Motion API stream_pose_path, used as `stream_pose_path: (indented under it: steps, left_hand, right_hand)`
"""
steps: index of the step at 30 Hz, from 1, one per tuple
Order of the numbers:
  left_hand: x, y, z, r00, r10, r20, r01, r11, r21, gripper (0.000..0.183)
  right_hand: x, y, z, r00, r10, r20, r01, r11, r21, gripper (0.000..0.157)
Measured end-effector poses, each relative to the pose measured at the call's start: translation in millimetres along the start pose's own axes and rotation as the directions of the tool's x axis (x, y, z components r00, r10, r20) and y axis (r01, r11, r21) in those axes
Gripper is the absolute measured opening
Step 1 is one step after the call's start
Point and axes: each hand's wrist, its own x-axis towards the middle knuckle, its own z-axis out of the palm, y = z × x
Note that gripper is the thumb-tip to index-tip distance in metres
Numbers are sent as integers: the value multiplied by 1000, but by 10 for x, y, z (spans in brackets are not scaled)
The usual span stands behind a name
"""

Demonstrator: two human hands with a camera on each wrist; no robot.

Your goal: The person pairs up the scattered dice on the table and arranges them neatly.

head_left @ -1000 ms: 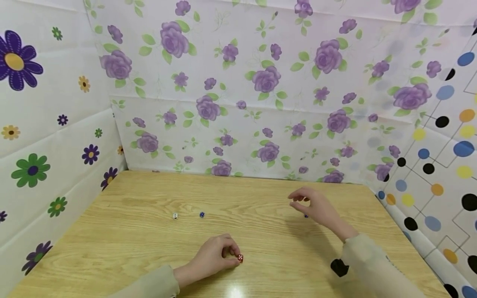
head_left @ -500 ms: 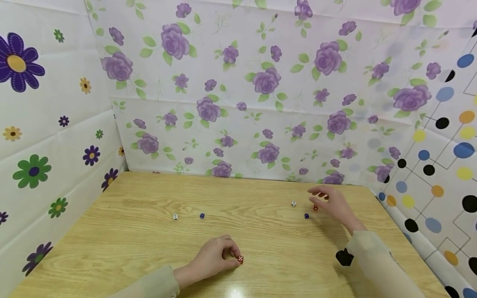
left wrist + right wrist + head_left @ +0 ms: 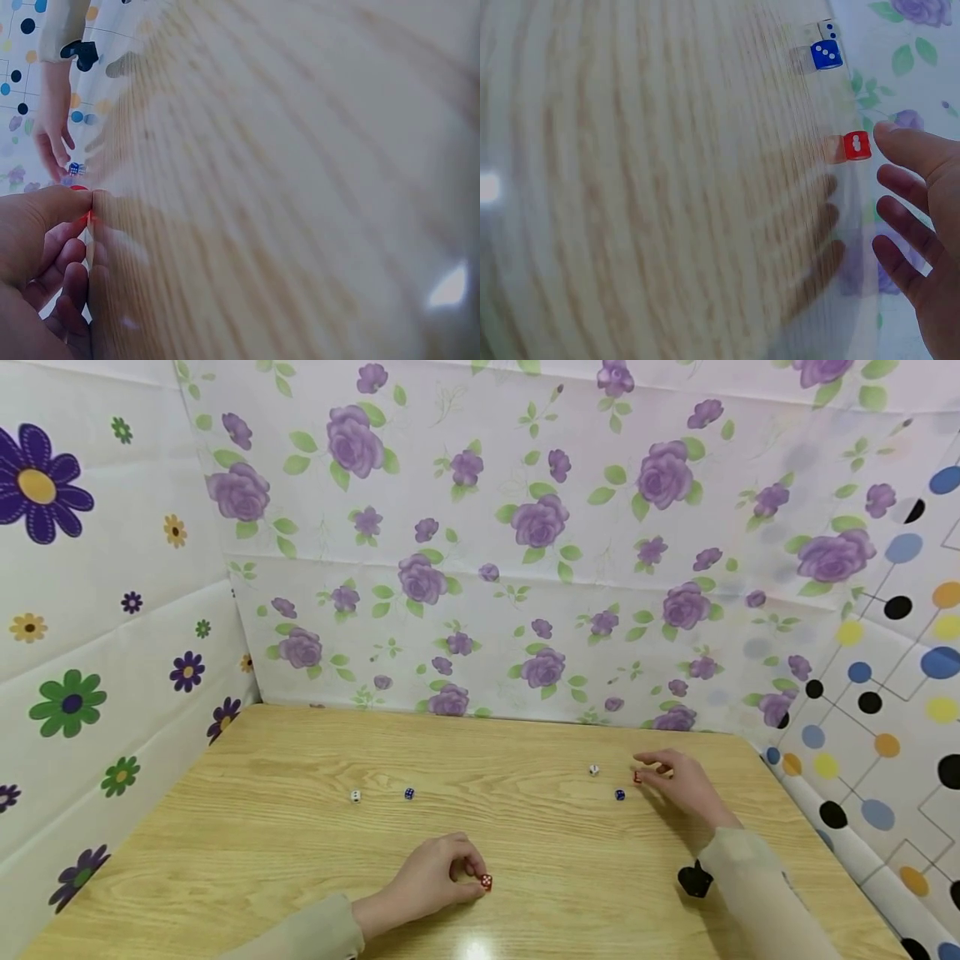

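Note:
My left hand rests at the front middle of the wooden table, thumb and index finger pinching a red die. Most of that die is covered by the thumb in the left wrist view. Farther right, my right hand is low over the table beside a second red die. Its thumb tip is right by this die, and the other fingers are loosely bent and spread apart. A blue die and a white die lie just left of that hand.
On the table's left half sit another white die and another blue die. Floral sheeting stands behind the table, with patterned sheets at both sides. A black device is at my right wrist.
My right hand has moved rightward from over the blue die and come down beside the red die, uncovering the right-hand dice. The left hand stays put with its red die.

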Motion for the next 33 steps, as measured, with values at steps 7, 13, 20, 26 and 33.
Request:
stream_pose_path:
  steps: [7, 13, 20, 26, 33]
  left_hand:
    - [-4, 4, 4, 1000, -4, 0, 4, 1000, -8, 13]
    - [-4, 11, 3, 1000, -7, -6, 7, 1000, -5, 13]
    - [-12, 12, 10, 1000, -2, -13, 2, 1000, 0, 13]
    - [-7, 13, 8, 1000, -8, -9, 8, 1000, -1, 13]
    - [-9, 23, 3, 1000, -18, -5, 18, 1000, -2, 13]
  right_hand:
    - [27, 52, 50, 999, 44, 16, -44, 999, -11, 32]
    - [28, 53, 88, 996, 90, 11, -90, 996, -28, 24]
    - [29, 70, 119, 995, 104, 0, -104, 994, -37, 22]
    - [25, 84, 137, 993, 116, 0, -116, 993, -36, 18]
    - [-22, -44, 125, 992, 126, -30, -127, 991, -40, 16]
